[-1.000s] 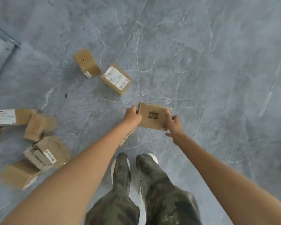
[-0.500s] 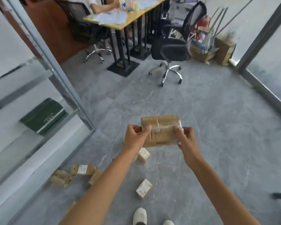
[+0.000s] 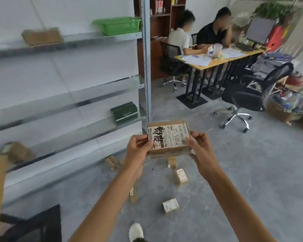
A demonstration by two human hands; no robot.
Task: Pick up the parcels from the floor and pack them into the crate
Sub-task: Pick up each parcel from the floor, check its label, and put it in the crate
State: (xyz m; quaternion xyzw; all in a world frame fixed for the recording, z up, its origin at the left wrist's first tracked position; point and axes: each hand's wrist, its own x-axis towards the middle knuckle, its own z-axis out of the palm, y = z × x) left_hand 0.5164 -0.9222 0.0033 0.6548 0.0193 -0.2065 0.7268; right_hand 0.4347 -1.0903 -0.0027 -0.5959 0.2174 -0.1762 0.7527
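Note:
A small cardboard parcel (image 3: 168, 137) with a white label and black marker writing is held up in front of me, label facing me. My left hand (image 3: 138, 151) grips its left edge and my right hand (image 3: 200, 149) grips its right edge. Several more parcels lie on the grey floor below: one (image 3: 181, 176) under the held parcel, one (image 3: 170, 205) nearer my feet, a thin one (image 3: 133, 194) beside my left forearm, and a cluster (image 3: 113, 162) by the shelf base. A dark crate (image 3: 31, 226) shows at the bottom left corner.
A metal shelf rack (image 3: 146, 67) fills the left, holding a green basket (image 3: 117, 25), a green box (image 3: 124, 112) and a cardboard box (image 3: 42, 36). Two people sit at a desk (image 3: 215, 61) at the back. An office chair (image 3: 252, 95) stands to the right.
I have risen from a crouch with the parcel in both hands. It has been turned so the labelled face shows. The view has swung up and to the left, towards the shelf.

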